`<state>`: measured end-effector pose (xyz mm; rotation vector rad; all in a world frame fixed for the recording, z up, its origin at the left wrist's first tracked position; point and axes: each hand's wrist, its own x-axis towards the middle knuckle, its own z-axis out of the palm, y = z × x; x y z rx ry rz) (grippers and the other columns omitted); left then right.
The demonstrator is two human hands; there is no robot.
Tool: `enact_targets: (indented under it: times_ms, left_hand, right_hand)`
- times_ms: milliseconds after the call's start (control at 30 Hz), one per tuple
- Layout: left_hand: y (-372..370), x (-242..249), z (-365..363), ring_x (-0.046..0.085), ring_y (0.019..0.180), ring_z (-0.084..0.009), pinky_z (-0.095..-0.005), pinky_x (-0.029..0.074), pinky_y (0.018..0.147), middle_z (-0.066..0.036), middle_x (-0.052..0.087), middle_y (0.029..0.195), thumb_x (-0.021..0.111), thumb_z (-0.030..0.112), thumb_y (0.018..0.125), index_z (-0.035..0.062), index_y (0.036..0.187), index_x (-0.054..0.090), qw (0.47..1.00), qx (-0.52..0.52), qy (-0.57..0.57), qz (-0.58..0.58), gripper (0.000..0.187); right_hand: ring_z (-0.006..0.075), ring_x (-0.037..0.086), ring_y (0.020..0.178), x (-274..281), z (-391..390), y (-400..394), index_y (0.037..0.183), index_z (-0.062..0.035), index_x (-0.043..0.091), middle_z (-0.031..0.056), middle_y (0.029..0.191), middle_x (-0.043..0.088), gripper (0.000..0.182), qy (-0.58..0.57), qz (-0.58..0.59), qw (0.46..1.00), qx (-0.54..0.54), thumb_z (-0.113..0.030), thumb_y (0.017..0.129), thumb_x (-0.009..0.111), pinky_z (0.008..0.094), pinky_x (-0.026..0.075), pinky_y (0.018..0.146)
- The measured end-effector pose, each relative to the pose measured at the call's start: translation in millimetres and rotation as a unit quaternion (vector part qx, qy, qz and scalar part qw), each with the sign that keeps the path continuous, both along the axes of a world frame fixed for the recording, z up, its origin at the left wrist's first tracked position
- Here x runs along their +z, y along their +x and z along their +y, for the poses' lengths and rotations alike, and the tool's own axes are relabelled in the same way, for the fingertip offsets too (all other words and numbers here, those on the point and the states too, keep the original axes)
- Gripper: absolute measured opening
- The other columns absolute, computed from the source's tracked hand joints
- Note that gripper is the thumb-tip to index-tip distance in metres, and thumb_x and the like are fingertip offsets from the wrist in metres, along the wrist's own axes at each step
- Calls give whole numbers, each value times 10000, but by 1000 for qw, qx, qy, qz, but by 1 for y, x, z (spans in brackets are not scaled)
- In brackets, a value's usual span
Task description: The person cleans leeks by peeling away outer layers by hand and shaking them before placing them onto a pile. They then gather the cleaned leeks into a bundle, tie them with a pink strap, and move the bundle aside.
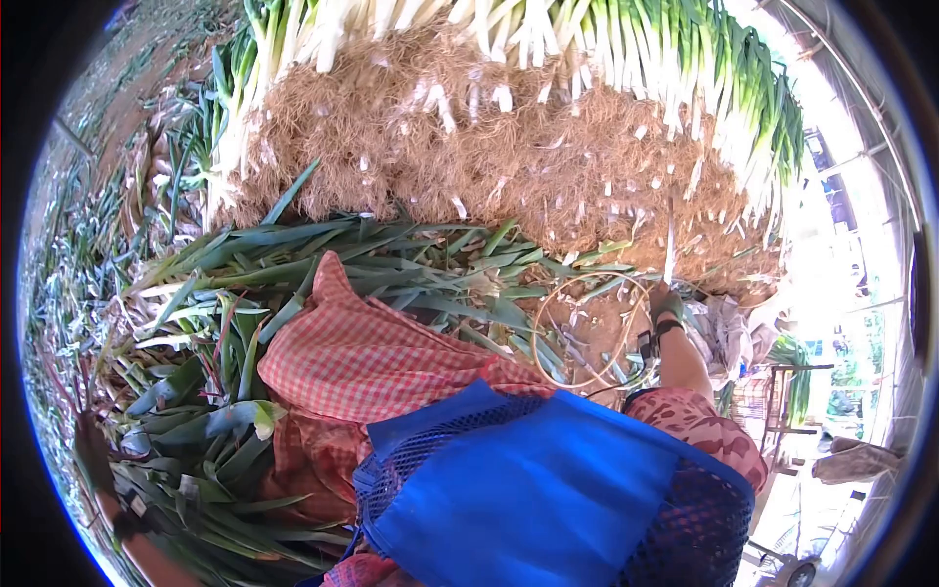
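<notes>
My right hand [665, 299], in a dark glove, is closed around a knife whose narrow, pale blade [670, 247] points away from me toward the root pile. At the far left edge my left hand [93, 455], also dark-gloved, is stretched out over loose green leaves; its fingers are too dark and distorted to make out. Long green onions [548, 24] lie stacked ahead, their white stems and brown roots [469, 147] facing me. Cut green leaves [391, 259] lie between the stack and my checked clothing [381, 347].
A thin pale hoop [536, 323] lies on the soil beside my right hand. More leaves litter the ground [88, 254] at left. Crumpled pale plastic [724, 333] and a metal frame [782, 396] stand at right. A blue apron [528, 489] covers my lap.
</notes>
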<state>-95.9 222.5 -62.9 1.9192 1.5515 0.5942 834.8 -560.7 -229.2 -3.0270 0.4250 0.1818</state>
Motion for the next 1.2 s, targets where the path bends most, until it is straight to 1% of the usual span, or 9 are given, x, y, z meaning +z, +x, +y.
enact_targets:
  times_ms: [467, 500, 633, 733, 833, 933, 1067, 1167, 1200]
  left_hand:
    - [-9, 53, -184, 433, 630, -72, -255, 343, 524, 31, 501, 765, 494, 179, 1003, 77, 1260, 591, 989, 78, 118, -42, 293]
    - [-12, 45, -197, 492, 743, -91, -255, 383, 629, 9, 552, 879, 490, 190, 1007, 66, 1280, 577, 984, 61, 161, -37, 312]
    - [99, 93, -270, 578, 1173, -222, -335, 443, 980, -111, 631, 1257, 501, 180, 990, 60, 1327, 547, 949, 31, 217, 227, 361]
    - [128, 84, -295, 575, 1170, -249, -363, 451, 975, -122, 619, 1258, 517, 152, 962, 82, 1341, 541, 956, 54, 202, 207, 386]
    - [156, 61, -321, 579, 1139, -213, -375, 454, 970, -101, 616, 1263, 524, 142, 975, 21, 1340, 519, 924, 1, 42, -379, 385]
    - [221, 77, -356, 593, 913, -121, -276, 482, 778, -39, 626, 1115, 509, 175, 1004, 8, 1323, 521, 918, 13, 44, -395, 361]
    - [268, 79, -374, 485, 603, -32, -178, 382, 514, 49, 546, 780, 511, 235, 1014, 42, 1197, 593, 950, 90, 29, -298, 279]
    - [280, 63, -366, 413, 543, -18, -192, 341, 470, 74, 477, 689, 537, 288, 1001, 61, 1137, 622, 916, 106, -41, -384, 278]
    - [284, 58, -362, 387, 529, -16, -194, 323, 462, 81, 457, 673, 543, 310, 996, 69, 1141, 629, 917, 139, -44, -372, 294]
  right_hand:
    - [251, 708, 694, -26, 34, 175, 1062, -64, 682, 116, 819, 705, 414, 158, 36, 985, -67, -424, 921, 534, 406, 521, 605]
    - [225, 695, 696, -14, 35, 177, 1061, -73, 680, 100, 806, 696, 399, 322, 26, 945, -57, -415, 920, 530, 395, 516, 591]
    - [237, 625, 892, -17, 58, 205, 1188, -78, 600, 118, 985, 657, 435, 133, 99, 983, 77, -388, 883, 600, 404, 477, 734]
    - [255, 560, 1091, -9, 90, 192, 1290, -76, 527, 141, 1158, 618, 548, 32, 142, 953, 265, -383, 853, 655, 417, 441, 883]
    - [274, 495, 1289, -18, 109, 170, 1391, -75, 455, 164, 1331, 579, 693, 24, 128, 947, 292, -377, 823, 711, 429, 404, 1032]
    - [342, 405, 1360, -80, 94, 178, 1458, 22, 273, 214, 1460, 402, 863, -64, -31, 987, 141, -477, 852, 632, 437, 343, 1105]
    - [444, 571, 1143, -44, 132, 103, 1291, 60, 476, 260, 1273, 579, 708, -171, -398, 845, 314, -430, 825, 683, 478, 456, 958]
    - [452, 398, 1313, 38, 213, 17, 1458, 39, 245, 277, 1505, 297, 881, -3, 2, 939, 344, -422, 828, 651, 446, 424, 1024]
    - [450, 507, 1182, 18, 232, 18, 1351, 7, 386, 270, 1365, 464, 708, 52, -9, 904, 423, -340, 810, 684, 447, 463, 956]
